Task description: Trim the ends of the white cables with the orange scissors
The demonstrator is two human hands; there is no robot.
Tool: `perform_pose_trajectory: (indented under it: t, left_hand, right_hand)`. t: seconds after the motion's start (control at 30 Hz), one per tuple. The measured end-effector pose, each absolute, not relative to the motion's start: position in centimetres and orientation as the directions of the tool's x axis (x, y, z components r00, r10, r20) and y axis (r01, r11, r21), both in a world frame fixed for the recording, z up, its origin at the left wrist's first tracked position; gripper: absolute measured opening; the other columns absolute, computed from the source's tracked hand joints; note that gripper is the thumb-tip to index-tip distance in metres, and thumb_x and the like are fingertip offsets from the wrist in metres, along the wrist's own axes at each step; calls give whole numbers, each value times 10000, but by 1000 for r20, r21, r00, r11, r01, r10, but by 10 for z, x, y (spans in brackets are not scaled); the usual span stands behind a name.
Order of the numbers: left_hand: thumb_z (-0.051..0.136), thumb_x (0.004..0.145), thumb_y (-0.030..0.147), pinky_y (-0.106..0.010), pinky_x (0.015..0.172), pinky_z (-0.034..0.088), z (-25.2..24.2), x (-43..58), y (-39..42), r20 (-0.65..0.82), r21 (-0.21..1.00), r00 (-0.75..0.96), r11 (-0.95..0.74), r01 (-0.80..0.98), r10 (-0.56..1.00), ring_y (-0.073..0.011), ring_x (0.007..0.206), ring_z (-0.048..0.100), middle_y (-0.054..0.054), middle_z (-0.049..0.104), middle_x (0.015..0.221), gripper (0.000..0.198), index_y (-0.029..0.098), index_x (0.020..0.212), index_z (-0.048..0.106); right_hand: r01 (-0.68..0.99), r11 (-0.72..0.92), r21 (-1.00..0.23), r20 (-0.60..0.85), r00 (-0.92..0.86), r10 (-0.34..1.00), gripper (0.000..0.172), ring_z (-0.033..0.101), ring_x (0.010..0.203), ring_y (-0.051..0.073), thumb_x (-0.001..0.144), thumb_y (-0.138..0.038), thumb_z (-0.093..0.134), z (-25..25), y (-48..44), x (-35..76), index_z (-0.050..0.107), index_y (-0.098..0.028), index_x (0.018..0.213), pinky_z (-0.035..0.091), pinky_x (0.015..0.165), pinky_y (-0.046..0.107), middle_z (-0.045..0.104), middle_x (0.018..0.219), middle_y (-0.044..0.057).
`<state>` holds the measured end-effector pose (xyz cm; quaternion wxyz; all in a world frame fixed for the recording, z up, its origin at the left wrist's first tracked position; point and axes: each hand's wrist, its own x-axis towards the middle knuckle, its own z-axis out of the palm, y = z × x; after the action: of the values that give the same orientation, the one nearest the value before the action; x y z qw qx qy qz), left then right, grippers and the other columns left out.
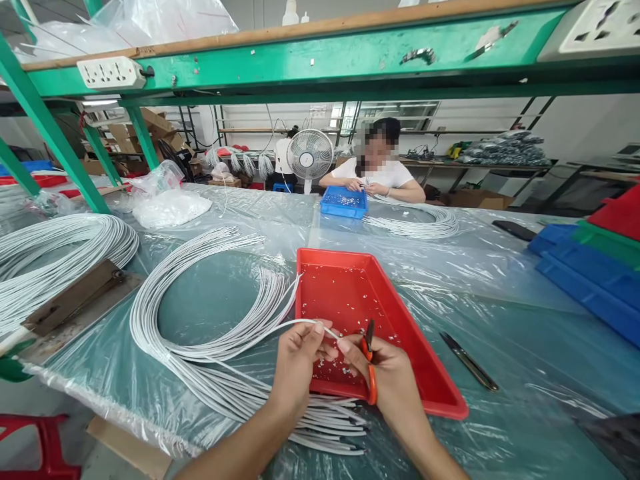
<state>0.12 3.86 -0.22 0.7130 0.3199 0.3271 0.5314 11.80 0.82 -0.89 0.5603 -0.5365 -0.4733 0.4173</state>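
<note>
My left hand pinches a single white cable near its end. My right hand is closed around scissors with orange handles and dark blades pointing up, while its thumb and finger touch the cable's tip. Both hands are above the near part of a red tray scattered with small pale scraps. To the left lies a coiled bundle of white cables, its cut ends fanned beneath my left wrist and beside the tray.
A utility knife lies right of the tray. Another cable coil and a metal fixture are at left. Blue bins stack at right. Across the table a person works over a blue tray. A green shelf beam spans overhead.
</note>
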Motion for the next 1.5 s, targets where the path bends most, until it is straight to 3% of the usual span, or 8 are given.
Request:
perform_pose_trajectory:
  t: [0.17,0.5,0.67,0.9,1.07,1.23,1.33,1.5]
  left_hand:
    - [689,695,239,-169,545,453,-9,8,56,-219,730,304,363,-580,927,-64,504,565,-10,625,601,172,96,789,679]
    - [621,759,185,-225,684,488,-12,9,40,-196,622,435,454,-638,879,-123,662,628,-58,675,673,125,97,830,674]
    - [588,794,177,-246,695,506,-14,10,33,-233,603,463,501,-621,855,-131,691,636,-93,694,806,169,86,910,670]
    - [650,746,186,-183,659,480,-8,14,26,-377,509,461,595,-622,803,-76,618,587,-51,663,715,137,76,822,684]
    - [631,756,232,-205,620,452,-5,9,33,-270,671,418,481,-564,867,-90,575,553,-25,612,628,132,102,750,654]
    - [563,800,288,-245,614,432,-1,-4,49,-64,859,303,207,-469,951,-122,571,554,-21,607,635,170,141,722,599]
    - [570,793,299,-227,573,404,1,-9,52,-13,926,271,113,-360,963,-115,525,531,6,564,570,170,146,724,595]
    - [550,804,314,-205,540,377,1,-12,52,33,962,212,26,-271,977,-103,501,496,11,552,559,191,145,744,614]
  right_hand:
    - [227,204,-952,271,323,907,202,517,638,159,587,-193,722,-13,6,133,706,-201,788,411,612,251,582,652,-1]
    - [120,133,-984,164,308,937,198,550,495,138,672,-308,685,-20,13,140,699,-151,793,489,512,259,652,620,21]
    - [195,191,-962,245,308,919,168,592,542,154,729,-259,631,-22,13,141,691,-147,840,511,548,276,667,657,40]
    - [515,432,-740,593,198,780,316,562,634,166,656,-55,593,-24,3,138,706,-256,872,451,590,268,641,687,13]
    - [597,512,-617,677,73,732,424,519,598,157,657,-3,516,-29,2,134,672,-261,956,421,547,259,603,670,13]
    - [575,402,-713,547,97,831,279,543,662,162,689,-92,619,-23,-3,130,610,-219,937,448,604,246,575,728,22]
    - [400,313,-862,359,45,932,145,542,646,163,756,-275,589,-20,-10,128,603,-214,887,443,565,236,569,726,31]
    - [-31,-3,-1000,3,-186,983,487,461,506,131,772,-616,393,-23,-17,116,561,-178,646,378,483,235,488,558,12]
